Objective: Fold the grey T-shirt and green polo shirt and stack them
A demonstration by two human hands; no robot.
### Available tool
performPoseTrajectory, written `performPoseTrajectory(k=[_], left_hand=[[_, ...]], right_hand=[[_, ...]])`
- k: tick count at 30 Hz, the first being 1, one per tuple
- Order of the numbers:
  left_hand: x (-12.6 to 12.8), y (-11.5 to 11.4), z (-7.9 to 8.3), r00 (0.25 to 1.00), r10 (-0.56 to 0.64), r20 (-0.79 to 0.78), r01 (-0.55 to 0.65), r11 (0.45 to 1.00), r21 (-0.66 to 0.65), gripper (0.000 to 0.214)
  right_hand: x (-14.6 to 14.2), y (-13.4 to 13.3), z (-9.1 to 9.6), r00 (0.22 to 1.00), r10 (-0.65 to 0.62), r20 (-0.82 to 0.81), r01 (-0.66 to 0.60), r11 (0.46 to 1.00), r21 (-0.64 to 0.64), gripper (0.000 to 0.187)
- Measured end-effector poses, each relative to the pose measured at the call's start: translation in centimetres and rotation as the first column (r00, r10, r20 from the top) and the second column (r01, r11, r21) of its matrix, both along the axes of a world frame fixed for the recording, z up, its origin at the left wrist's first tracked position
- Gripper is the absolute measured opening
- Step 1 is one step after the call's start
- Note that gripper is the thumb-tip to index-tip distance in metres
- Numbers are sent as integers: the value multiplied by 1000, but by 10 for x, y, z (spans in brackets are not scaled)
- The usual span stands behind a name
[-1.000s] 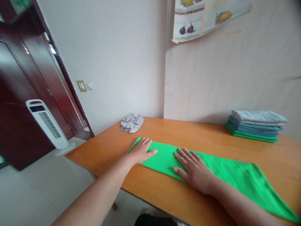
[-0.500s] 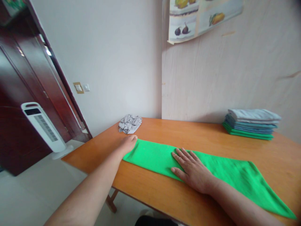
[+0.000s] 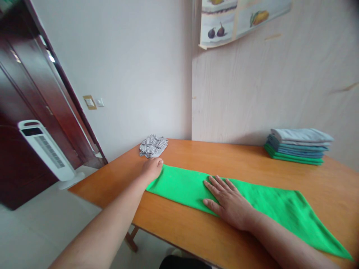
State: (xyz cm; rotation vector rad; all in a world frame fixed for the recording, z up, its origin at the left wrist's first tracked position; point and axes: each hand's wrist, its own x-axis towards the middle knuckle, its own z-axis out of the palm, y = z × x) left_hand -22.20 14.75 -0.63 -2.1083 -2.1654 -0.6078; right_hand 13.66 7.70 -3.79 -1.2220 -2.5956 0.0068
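A bright green cloth (image 3: 179, 185) lies as a long folded strip across the front of the table, its right end tapering to a point near the edge of the view. What kind of garment it is, I cannot tell. My left hand (image 3: 153, 169) is closed on the strip's left end at the far corner, the fingers mostly hidden behind the hand. Flat on the middle of the cloth rests my right hand (image 3: 228, 203), palm down with fingers spread.
The wooden table (image 3: 224, 157) meets the wall at the back. A stack of folded clothes (image 3: 298, 146) stands at the back right, and a crumpled striped cloth (image 3: 153, 145) lies at the back left. A white tower fan (image 3: 47, 151) is on the floor beyond the table's left end.
The view has shifted slightly. Both hands and the green cloth keep practically the same places on the table.
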Motion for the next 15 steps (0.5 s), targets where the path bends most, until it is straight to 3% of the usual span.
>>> performPoseTrajectory(k=[3, 7, 15], left_hand=[[23, -12, -1, 998, -68, -19, 68, 998, -7, 41], [47, -33, -9, 987, -132, -86, 112, 972, -208, 66], [55, -38, 6, 980, -114, -164, 54, 941, -336, 74]], right_hand=[[0, 0, 2, 1000, -1, 4, 1, 1000, -12, 73], [-1, -2, 5, 1000, -10, 2, 10, 1000, -26, 73], [-5, -6, 15, 1000, -30, 6, 31, 997, -74, 77]])
